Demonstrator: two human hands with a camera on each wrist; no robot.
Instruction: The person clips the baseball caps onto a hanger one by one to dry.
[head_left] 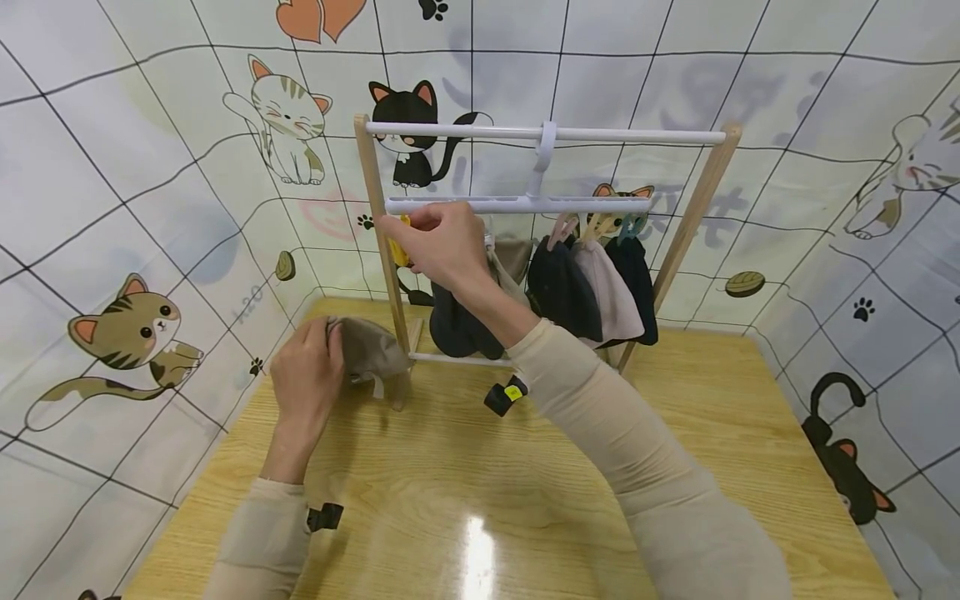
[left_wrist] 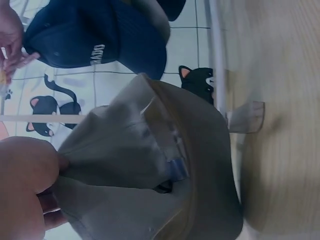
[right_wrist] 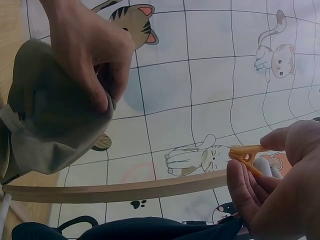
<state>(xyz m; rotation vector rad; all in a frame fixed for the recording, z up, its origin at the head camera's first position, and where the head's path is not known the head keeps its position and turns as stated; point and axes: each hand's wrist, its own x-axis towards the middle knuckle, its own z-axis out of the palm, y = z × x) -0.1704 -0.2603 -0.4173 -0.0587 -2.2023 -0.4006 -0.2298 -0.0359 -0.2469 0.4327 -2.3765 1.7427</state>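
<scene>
My left hand (head_left: 306,367) pinches a grey-beige cap (head_left: 367,350) by its crown, above the table left of the rack. The left wrist view shows the inside of this cap (left_wrist: 125,145) and its back strap. At the left end of a white clip hanger (head_left: 592,205), my right hand (head_left: 453,246) pinches a yellow-orange clothespin (right_wrist: 245,152) between thumb and fingers. Nothing hangs from that clothespin. Close by, a navy cap (left_wrist: 85,35) with white lettering hangs from the hanger, partly behind my right forearm in the head view.
The hanger hooks over the top rod (head_left: 637,135) of a wood-and-white rack. Dark caps (head_left: 562,283) and a pale pink cap (head_left: 611,287) hang at its right from coloured clothespins. A black strap with a yellow tag (head_left: 504,395) shows below my right forearm, above the wooden table (head_left: 420,500).
</scene>
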